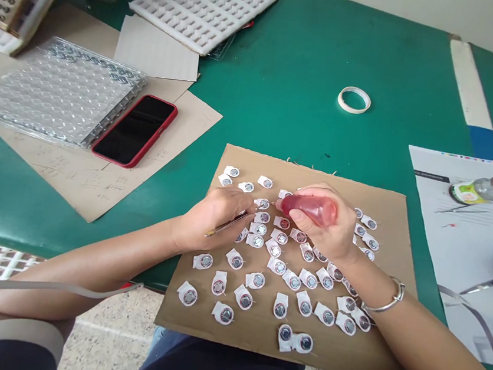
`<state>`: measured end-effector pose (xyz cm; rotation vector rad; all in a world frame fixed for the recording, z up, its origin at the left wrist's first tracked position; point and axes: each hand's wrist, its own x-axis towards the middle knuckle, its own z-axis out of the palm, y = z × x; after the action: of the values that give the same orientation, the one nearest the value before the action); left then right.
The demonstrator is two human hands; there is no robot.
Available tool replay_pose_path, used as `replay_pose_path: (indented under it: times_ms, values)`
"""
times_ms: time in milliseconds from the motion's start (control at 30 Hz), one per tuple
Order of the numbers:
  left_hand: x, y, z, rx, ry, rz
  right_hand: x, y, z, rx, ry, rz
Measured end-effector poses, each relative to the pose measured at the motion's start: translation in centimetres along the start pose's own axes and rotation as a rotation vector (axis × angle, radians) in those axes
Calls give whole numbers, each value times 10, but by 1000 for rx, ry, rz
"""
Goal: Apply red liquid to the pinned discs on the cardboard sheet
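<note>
My left hand is closed round a thin pointed tool, probably tweezers, its tip near a small round part on white backing. My right hand squeezes a soft bottle of red liquid, tilted so that its nozzle points left at the same part. Both hands are over a brown cardboard sheet. Several similar round silver parts with white tabs lie spread across the sheet; one near the bottle looks red. My right hand and forearm hide some of them.
Left on the green table are a red-cased phone, a clear plastic tray and a white tray. A tape roll lies behind the cardboard. At right, a small jar lies on paper.
</note>
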<state>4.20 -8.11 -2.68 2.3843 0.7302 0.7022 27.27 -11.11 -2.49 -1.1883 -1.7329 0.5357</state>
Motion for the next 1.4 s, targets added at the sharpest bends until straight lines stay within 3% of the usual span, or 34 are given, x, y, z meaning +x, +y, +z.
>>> replay_pose_path:
  times_ms: [233,733,1167,1400]
  values:
    - [0,1,1,-14,37,-6,-1,0,0,3,-5,-49]
    - [0,-2,0,-19,-2,43,-2,-1,0,27,-23,-58]
    - [0,-2,0,-21,1,18,-3,-1,-1,34,-35,-34]
    - [1,-3,-2,-80,41,-60,-4,-1,0,30,-37,-40]
